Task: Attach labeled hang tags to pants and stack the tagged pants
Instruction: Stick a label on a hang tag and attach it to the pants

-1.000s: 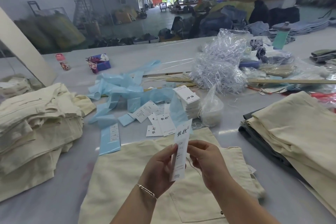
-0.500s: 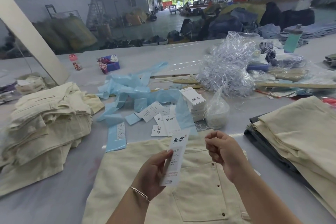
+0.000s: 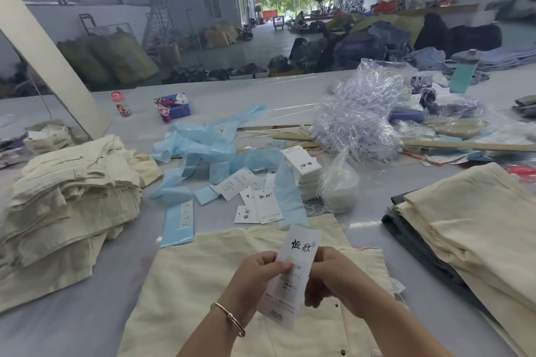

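A long white hang tag (image 3: 293,272) with black characters stands upright between my two hands, above cream pants (image 3: 185,278) spread flat before me. My left hand (image 3: 255,284) pinches the tag's left edge with thumb and fingers. My right hand (image 3: 333,275) holds its right edge, fingers curled behind it. Loose tags (image 3: 258,206) and a stack of tags (image 3: 304,168) lie just beyond the pants. A pile of cream pants (image 3: 66,200) sits at the left, and a folded stack (image 3: 475,229) at the right.
Blue plastic strips (image 3: 203,153) sprawl across the table's middle. A heap of clear plastic (image 3: 362,119) and a small bag of string (image 3: 339,188) lie behind the tags. A wooden ruler (image 3: 464,145), a green bottle (image 3: 464,72) and a purple box (image 3: 174,109) are farther back.
My right hand, half a second ago apart from the tag, has come back to its right edge. The tag now faces me more squarely and sits lower over the pants.
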A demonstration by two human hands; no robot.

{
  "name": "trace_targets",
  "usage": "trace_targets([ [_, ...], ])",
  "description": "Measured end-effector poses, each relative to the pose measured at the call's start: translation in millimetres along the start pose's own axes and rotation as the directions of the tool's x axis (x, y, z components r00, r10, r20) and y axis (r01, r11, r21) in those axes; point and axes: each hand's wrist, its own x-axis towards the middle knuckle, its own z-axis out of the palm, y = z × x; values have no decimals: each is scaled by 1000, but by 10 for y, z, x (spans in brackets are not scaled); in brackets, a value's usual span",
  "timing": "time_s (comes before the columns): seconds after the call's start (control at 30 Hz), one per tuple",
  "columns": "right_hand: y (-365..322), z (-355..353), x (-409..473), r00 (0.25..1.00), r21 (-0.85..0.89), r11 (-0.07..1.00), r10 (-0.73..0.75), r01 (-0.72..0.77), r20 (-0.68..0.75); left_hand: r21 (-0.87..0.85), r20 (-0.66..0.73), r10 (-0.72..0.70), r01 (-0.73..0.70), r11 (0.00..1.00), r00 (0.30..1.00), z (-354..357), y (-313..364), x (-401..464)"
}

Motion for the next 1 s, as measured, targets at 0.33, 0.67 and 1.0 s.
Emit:
trace_targets([
  [0.33, 139, -132, 2, 1000, 14, 1000, -17, 17, 13, 34, -17, -20, 20, 999, 1000, 74, -95, -1],
  [0.67, 116, -426, -7, 832, -55, 967, -243, 249, -499, 149, -205, 172, -143, 978, 963, 188, -108, 53],
  [1.0, 35, -293, -42, 727, -677, 735, -488, 42, -484, 249, -39, 269, -251, 935, 962, 431, -56, 69],
])
